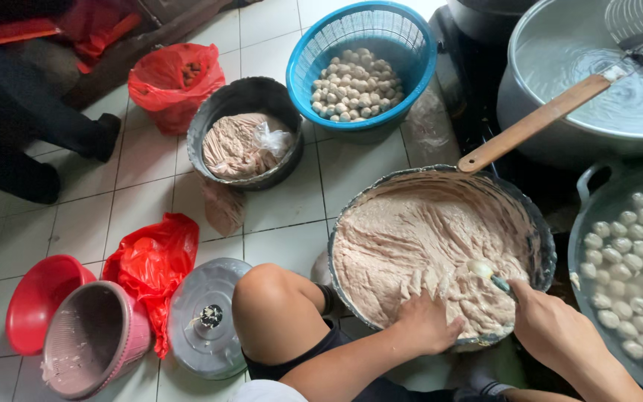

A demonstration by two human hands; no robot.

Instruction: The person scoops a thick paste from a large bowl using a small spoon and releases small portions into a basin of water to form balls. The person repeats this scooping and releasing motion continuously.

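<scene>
The left hand [427,324] was pressed, fingers closed, into pinkish meat paste in the wide grey metal basin [541,231], so a ball could be scooped by the paste-coated spoon [485,272] gripped in the right hand [552,320]

The left hand [427,321] digs into pale meat paste filling a big basin [381,195]; the right hand [548,318] holds a spoon [485,272] over it.
</scene>
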